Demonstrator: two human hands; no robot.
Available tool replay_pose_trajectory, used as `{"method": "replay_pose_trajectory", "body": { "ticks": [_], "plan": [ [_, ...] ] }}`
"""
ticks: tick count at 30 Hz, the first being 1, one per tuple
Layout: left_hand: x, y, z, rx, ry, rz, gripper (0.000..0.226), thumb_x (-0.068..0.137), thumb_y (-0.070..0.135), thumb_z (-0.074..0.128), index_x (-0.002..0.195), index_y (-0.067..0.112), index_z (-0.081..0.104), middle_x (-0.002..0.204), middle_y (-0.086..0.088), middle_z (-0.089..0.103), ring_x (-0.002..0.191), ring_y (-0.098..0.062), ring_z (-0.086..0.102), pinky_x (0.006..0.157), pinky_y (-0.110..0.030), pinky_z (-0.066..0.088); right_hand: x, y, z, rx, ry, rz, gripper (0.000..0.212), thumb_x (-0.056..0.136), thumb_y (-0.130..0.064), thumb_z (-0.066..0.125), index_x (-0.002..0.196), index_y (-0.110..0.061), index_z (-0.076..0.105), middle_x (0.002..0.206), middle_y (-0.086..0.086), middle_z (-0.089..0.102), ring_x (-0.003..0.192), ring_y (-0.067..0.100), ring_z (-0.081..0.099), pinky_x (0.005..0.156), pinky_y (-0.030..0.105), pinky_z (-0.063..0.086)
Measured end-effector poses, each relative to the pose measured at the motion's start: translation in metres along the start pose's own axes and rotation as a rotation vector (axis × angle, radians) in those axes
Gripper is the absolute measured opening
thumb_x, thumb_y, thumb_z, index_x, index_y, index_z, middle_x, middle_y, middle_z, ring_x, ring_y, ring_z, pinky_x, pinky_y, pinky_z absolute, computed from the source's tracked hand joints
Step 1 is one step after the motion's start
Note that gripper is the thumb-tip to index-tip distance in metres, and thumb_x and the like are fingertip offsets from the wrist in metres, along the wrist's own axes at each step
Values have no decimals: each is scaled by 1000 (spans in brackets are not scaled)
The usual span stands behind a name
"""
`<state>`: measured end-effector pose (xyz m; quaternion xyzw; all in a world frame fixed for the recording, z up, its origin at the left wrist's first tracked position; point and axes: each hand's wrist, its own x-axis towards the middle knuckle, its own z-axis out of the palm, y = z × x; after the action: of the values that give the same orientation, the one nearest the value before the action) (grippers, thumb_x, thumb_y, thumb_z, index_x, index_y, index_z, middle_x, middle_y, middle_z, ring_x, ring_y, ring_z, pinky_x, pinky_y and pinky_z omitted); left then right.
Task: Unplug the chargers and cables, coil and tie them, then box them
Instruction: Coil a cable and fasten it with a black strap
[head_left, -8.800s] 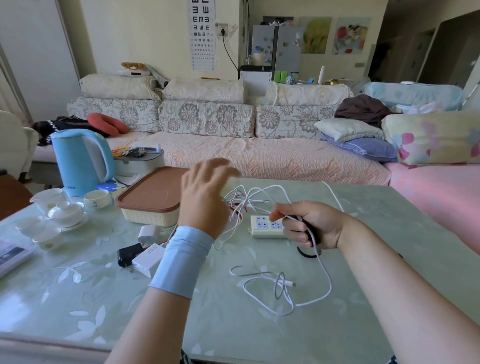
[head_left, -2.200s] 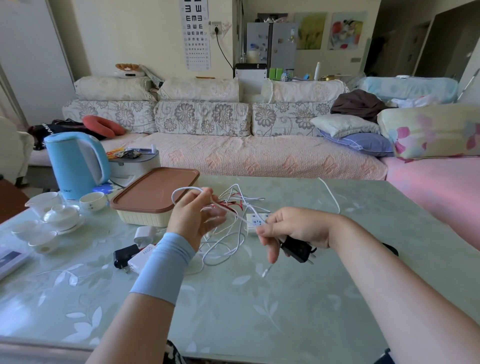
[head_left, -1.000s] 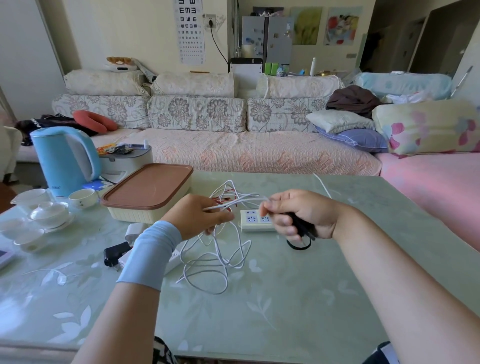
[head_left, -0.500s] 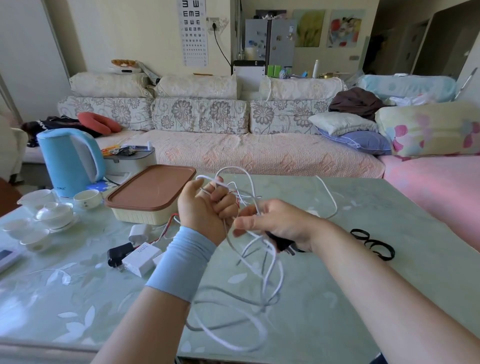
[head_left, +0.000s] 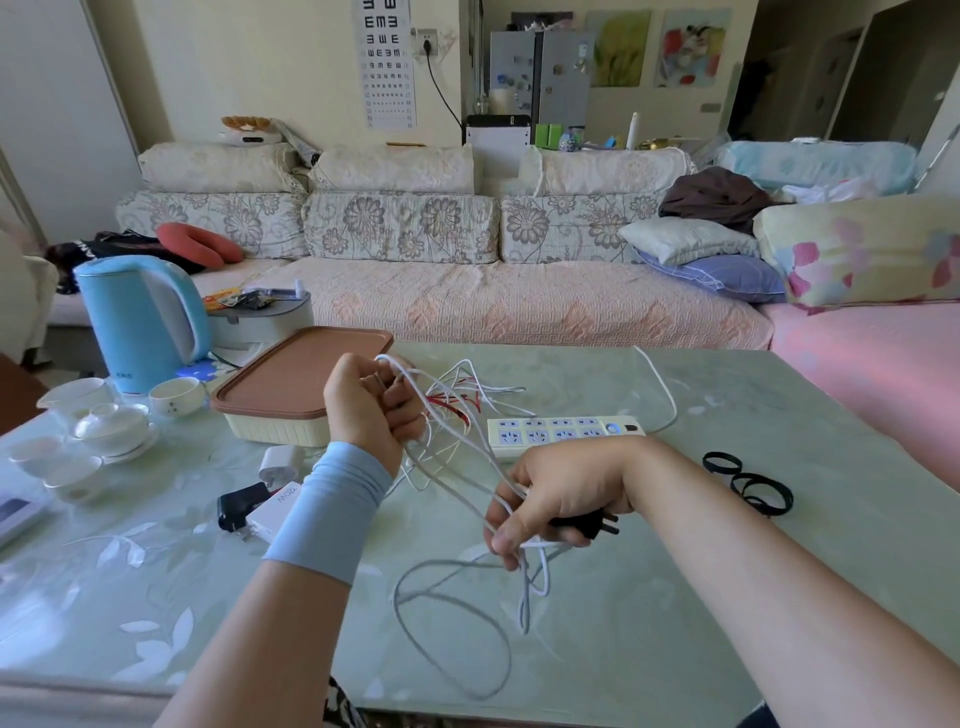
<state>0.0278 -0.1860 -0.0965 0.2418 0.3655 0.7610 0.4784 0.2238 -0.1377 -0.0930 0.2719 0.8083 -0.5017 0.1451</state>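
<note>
**Hands joined by a white cable (head_left: 451, 597) above the table (head_left: 675, 649)**

Left hand (head_left: 371, 410) is raised at about 11 o'clock from the middle of the table, back of the hand toward the camera, wrist bent. Its fingers are clenched round several loops of the white cable, which stick out above the knuckles. A pale blue sleeve (head_left: 332, 514) covers that forearm from the wrist down.

Right hand (head_left: 558, 493) sits lower, at 4 o'clock from the left one, knuckles up, its forearm coming in from 5 o'clock. The palm and back fingers grasp a black charger (head_left: 587, 522) whose 2 prongs point toward 3 o'clock. The thumb and forefinger pinch a strand of the white cable. Strands run taut from fist to fist, and slack loops hang below the right hand toward 6 o'clock, blurred, reaching the tabletop.

Just beyond the right hand, at 12 o'clock from it, lies a white power strip (head_left: 563, 434) with no plugs in its sockets. A tangle of red and white wires (head_left: 457, 400) rests at its 10 o'clock end. Black ties (head_left: 748, 486) lie at 3 o'clock from the right hand. At 9 o'clock from the left forearm lie a white plug (head_left: 279, 462), a black adapter (head_left: 239, 512) and a white adapter (head_left: 272, 512). A box (head_left: 306, 374) with a brown lid on it stands at 10 o'clock from the left hand, and a blue kettle (head_left: 140, 322) stands beyond it.
</note>
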Motion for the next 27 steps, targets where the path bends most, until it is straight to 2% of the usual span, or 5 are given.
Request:
{"method": "replay_pose_trajectory", "body": {
  "ticks": [3,6,14,20,27],
  "plan": [
    [2,-8,2,-68,71,21,19,81,14,35,73,11,52,63,-2,39,52,-15,31,45,-21,29,2,3,-1,152,122,-107,9,93,-16,65,85,-13,68,81,-4,73,36,7,38,39,18,31],
    [1,-20,3,-169,34,-103,16,93,17,43,101,8,53,93,-13,57,89,-29,59,86,-39,50,4,9,-8,410,301,-197,14,93,-18,63,89,-7,71,66,-7,68,35,6,35,37,17,33],
    [-7,-40,2,821,-527,-108,18,83,29,70,100,25,70,92,2,69,87,-13,61,85,-27,48,20,20,-20,842,493,-162,24,76,-34,79,90,-15,75,75,-2,72,54,9,42,45,16,32],
    [1,-35,-11,1300,-332,193,18,86,13,70,94,27,76,88,11,73,81,-4,65,83,-19,49,16,23,-21,587,852,-52,16,79,-27,82,85,-19,70,58,-4,61,42,11,43,46,21,34],
    [2,-27,-12,1188,-144,154,16,92,23,61,83,18,74,91,-14,71,75,-16,52,71,-25,42,13,24,-26,585,830,-183,22,89,-28,72,80,-12,61,55,-1,51,40,13,43,44,22,34]
  ]
}}
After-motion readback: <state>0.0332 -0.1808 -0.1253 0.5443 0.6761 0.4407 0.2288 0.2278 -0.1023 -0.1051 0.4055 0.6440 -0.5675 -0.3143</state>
